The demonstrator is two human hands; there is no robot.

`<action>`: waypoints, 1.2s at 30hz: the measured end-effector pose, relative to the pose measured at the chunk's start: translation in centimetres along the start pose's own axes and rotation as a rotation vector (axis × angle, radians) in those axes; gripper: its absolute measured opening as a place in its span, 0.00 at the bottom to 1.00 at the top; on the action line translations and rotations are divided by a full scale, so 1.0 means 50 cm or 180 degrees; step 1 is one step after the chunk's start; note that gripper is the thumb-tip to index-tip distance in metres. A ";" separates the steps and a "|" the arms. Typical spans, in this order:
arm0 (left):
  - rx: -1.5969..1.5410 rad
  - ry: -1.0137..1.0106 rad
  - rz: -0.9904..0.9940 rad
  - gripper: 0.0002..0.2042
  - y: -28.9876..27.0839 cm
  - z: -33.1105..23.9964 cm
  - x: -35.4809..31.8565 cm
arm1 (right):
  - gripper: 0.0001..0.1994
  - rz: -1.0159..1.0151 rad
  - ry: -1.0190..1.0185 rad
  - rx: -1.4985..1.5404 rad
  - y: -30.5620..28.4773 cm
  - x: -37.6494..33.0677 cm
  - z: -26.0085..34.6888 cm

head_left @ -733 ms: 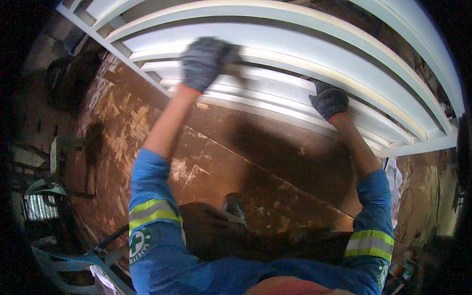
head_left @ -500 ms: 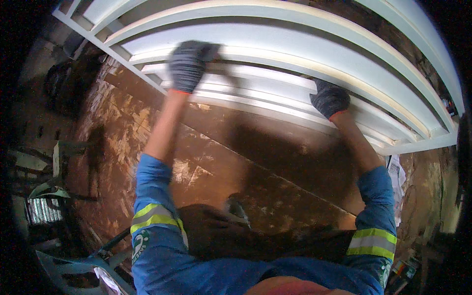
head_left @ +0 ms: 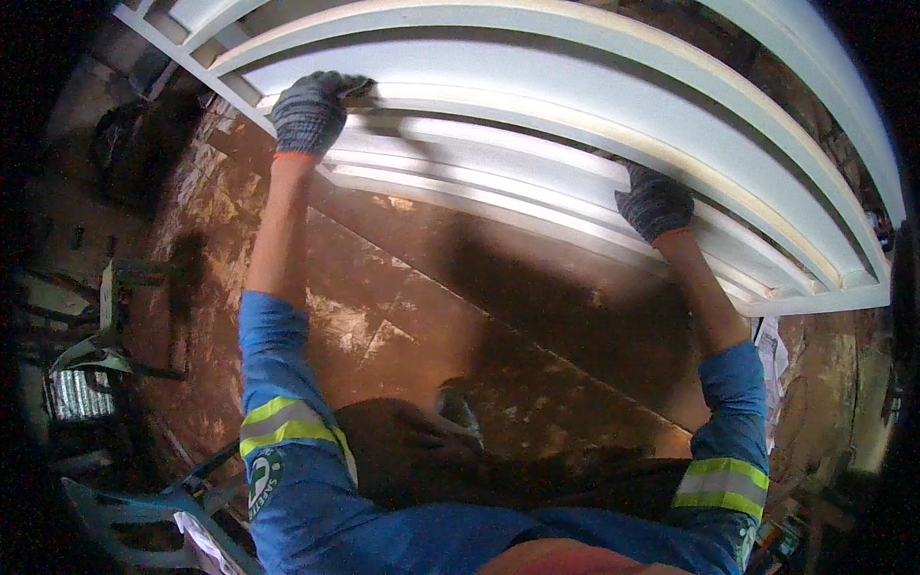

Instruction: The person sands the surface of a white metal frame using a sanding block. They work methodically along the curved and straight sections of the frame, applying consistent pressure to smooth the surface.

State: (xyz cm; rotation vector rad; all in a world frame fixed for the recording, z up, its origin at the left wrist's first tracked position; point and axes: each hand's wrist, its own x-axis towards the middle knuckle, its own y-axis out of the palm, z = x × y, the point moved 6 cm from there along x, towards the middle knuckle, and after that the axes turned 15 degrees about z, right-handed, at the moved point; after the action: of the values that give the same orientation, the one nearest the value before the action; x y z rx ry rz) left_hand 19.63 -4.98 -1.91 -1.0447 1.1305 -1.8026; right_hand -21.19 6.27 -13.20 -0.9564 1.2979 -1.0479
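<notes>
A large white slatted frame spans the top of the head view, its long slats curving in the picture. My left hand, in a grey knit glove with an orange cuff, lies on the left part of one slat. Its fingers are pressed together and bent over the edge; a dark bit shows at the fingertips, too small to name. Farther right, my right hand, gloved alike, grips the same slat from the near side. Its fingertips disappear behind the slat.
Below the frame lies a brown, stained floor with a seam across it. A shoe tip shows near my body. At the lower left stands a blue-grey chair with a white cloth. Another white cloth hangs below the frame's right end.
My left hand has slid left along the slat and is less blurred. My right hand has shifted slightly right and down with the frame, whose right end sits a little lower.
</notes>
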 end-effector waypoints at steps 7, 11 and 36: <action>-0.0575 0.1392 -0.0850 0.07 -0.085 -0.333 0.007 | 0.27 0.0054 0.0076 -0.0229 0.005 -0.003 0.004; -0.0792 0.1420 -0.1034 0.08 -0.094 -0.348 -0.023 | 0.27 -0.0123 0.0136 -0.0366 0.004 -0.015 -0.001; 0.0125 0.0522 -0.1109 0.22 0.034 0.084 -0.067 | 0.26 -0.0150 0.0095 -0.0423 0.008 -0.002 0.014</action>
State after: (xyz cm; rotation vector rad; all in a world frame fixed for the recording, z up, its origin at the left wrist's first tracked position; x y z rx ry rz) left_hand 25.04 -3.87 -3.17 -1.1414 1.0513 -2.2096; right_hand -20.48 6.45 -13.50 -1.0793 1.3892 -1.0251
